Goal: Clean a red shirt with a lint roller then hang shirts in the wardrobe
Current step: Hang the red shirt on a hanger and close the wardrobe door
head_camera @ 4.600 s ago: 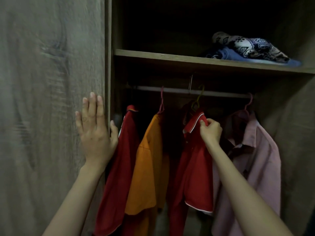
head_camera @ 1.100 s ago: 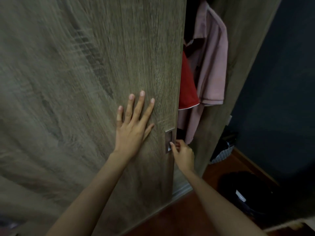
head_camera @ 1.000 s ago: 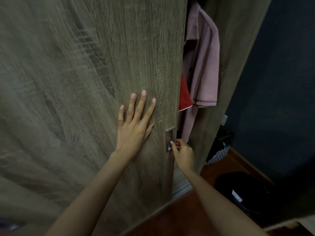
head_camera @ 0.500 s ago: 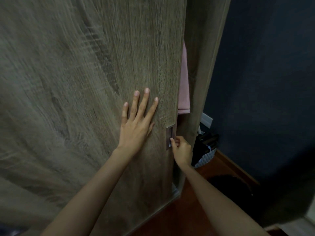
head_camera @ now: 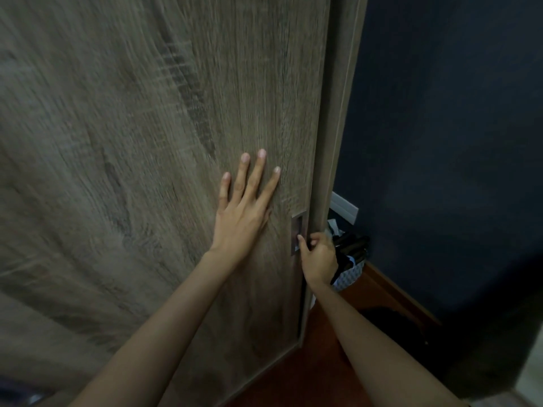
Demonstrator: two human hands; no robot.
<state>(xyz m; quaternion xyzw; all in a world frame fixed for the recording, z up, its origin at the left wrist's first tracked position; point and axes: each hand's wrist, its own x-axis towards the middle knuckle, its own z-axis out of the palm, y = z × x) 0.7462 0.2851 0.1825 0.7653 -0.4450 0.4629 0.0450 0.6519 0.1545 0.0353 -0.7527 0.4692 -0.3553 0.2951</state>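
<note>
The grey-brown wooden sliding door of the wardrobe fills most of the view and reaches the wardrobe's right side panel. My left hand lies flat on the door with its fingers straight and spread. My right hand is at the door's right edge, fingers curled at the recessed metal handle. No shirts and no lint roller show; the door hides the inside of the wardrobe.
A dark blue wall stands right of the wardrobe, with a white socket plate low on it. A patterned basket holding dark items sits on the red-brown floor. A dark shape lies on the floor nearby.
The door has slid right and the gap has closed, hiding the pink and red shirts. My left hand stayed flat on the door and my right hand stayed at the handle.
</note>
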